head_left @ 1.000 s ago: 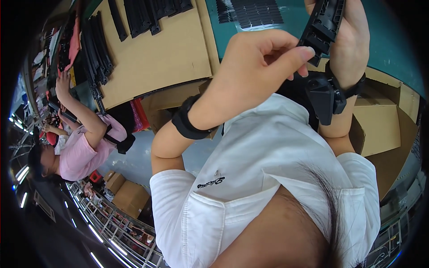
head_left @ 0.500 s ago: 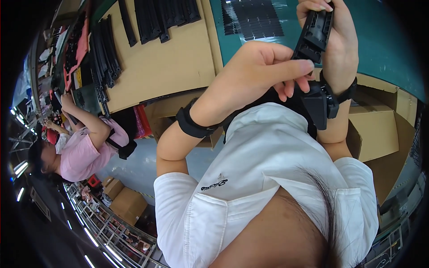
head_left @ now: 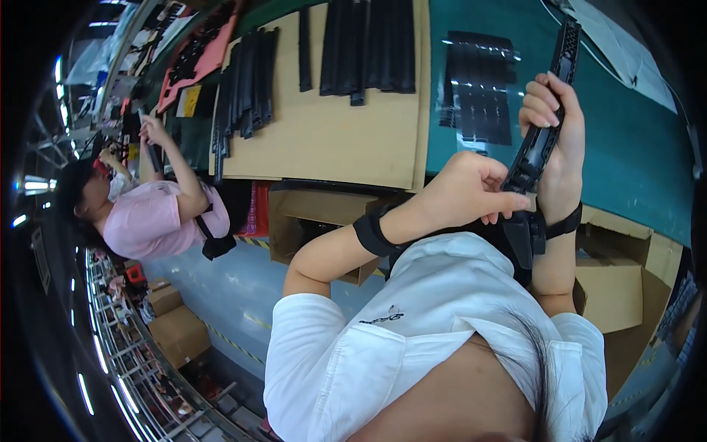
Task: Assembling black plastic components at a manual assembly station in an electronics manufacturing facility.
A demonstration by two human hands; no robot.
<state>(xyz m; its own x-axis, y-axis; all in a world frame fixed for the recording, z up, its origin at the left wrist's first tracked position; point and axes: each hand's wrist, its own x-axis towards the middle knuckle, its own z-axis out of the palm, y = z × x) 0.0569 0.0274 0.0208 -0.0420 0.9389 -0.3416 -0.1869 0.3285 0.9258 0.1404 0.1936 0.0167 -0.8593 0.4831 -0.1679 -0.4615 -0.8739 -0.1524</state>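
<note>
A long, narrow black plastic part [head_left: 546, 136] with a ribbed, hollow inner side is held at a slant above the table edge, its far end pointing up and right. My right hand [head_left: 554, 121] wraps round its middle, fingers closed. At its near end, my left hand [head_left: 479, 190] is closed, with thumb and forefinger pinching the end. Whether a smaller piece sits between those fingertips is hidden. Both wrists wear black bands. Just below the hands, a dark block-shaped object [head_left: 525, 239] sits at my waist.
Several long black strips [head_left: 368, 51] lie on a cardboard sheet [head_left: 331, 147] on the left. Beyond my hands, flat black pieces under clear film [head_left: 479, 88] lie on the green table [head_left: 626, 147]. Open cardboard boxes [head_left: 607, 291] stand below the edge. A person in pink [head_left: 158, 217] works at left.
The view has shifted, so hands and part appear lower and smaller, and the part's far end now shows. Both hands keep hold of it. The co-worker's raised hand has shifted in view.
</note>
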